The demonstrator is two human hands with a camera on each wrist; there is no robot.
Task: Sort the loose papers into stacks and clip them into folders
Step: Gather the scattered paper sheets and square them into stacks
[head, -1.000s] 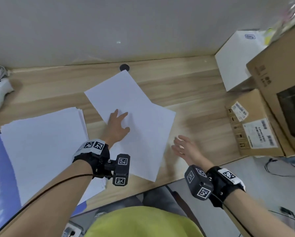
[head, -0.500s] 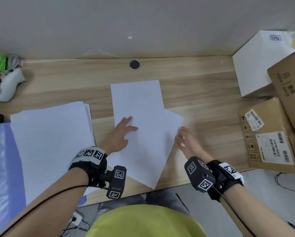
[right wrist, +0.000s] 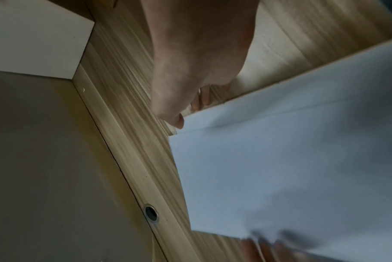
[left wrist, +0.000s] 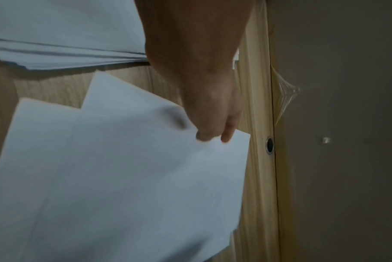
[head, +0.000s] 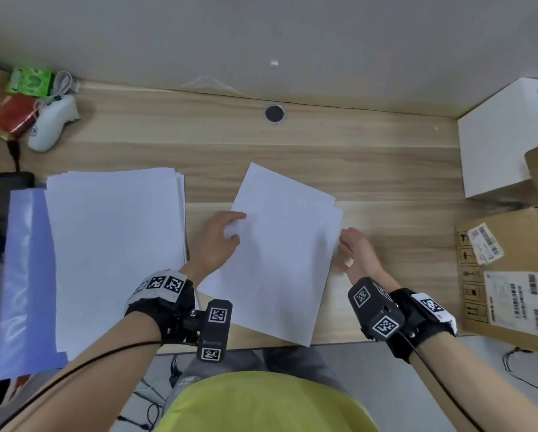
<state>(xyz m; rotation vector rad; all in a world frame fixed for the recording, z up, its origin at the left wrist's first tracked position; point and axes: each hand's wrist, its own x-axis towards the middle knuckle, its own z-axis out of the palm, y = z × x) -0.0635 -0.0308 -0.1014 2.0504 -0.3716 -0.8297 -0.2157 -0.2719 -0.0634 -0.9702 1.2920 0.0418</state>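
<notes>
Two or three loose white sheets (head: 283, 251) lie overlapped and tilted in the middle of the wooden desk (head: 386, 169), their lower end hanging over the front edge. My left hand (head: 221, 244) holds their left edge, fingers tucked under and thumb on top; the left wrist view shows its fingertips (left wrist: 204, 137) on the sheets (left wrist: 134, 177). My right hand (head: 355, 251) touches their right edge with relaxed fingers, and its thumb tip (right wrist: 179, 122) meets the sheets' corner (right wrist: 291, 168). A larger white paper stack (head: 115, 244) lies at left on a blue folder (head: 24, 275).
Cardboard boxes (head: 507, 275) and a white box (head: 504, 145) crowd the desk's right end. A cable hole (head: 274, 113) sits near the back wall. A white controller (head: 52, 123), a green pack (head: 29, 81) and a red pack (head: 12, 115) are at the back left.
The loose sheets have turned and drawn together into one overlapped pile. My left hand shifted from on top to their left edge, and my right hand came in against their right edge.
</notes>
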